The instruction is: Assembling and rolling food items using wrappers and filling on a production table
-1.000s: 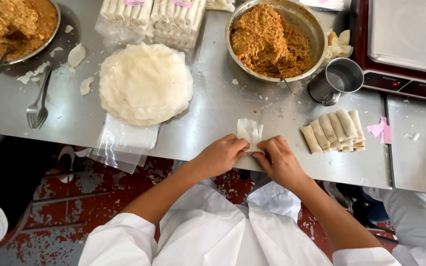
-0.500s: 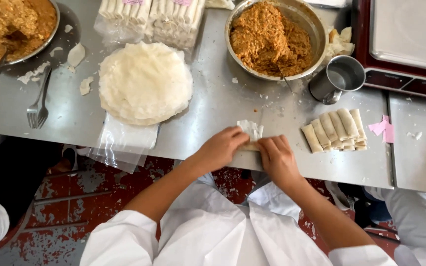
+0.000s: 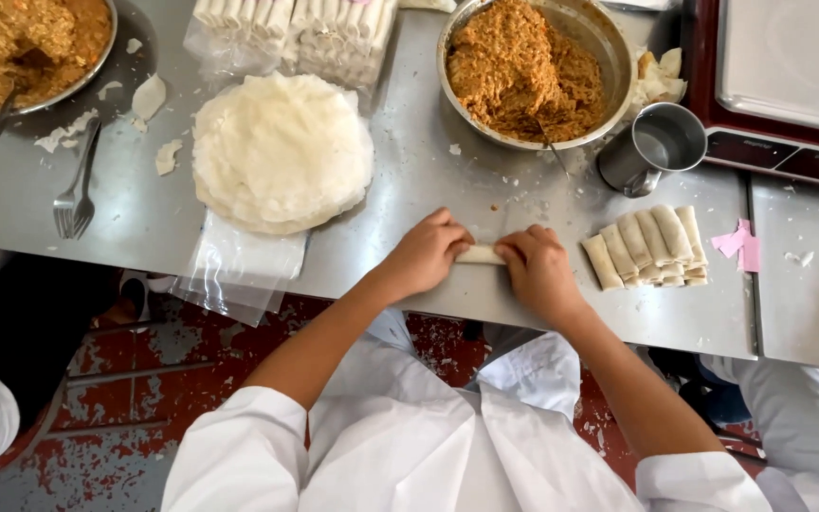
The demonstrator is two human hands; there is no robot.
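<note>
Curling knuckles-up, both hands [image 3: 481, 254] pinch a pale roll [image 3: 480, 254] between their closed fingertips.

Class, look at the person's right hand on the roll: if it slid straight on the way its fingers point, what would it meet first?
The right hand points left along the roll, so it would first meet the left hand gripping the other end; beyond that probably the wrapper stack.

Bright, even daylight falls from above — the grey steel tabletop [image 3: 409, 204] shows soft pale glare near the round metal bowl [image 3: 609, 57]. Shadows are faint and short. Focus is sharp at centre — edges bend slightly.
</note>
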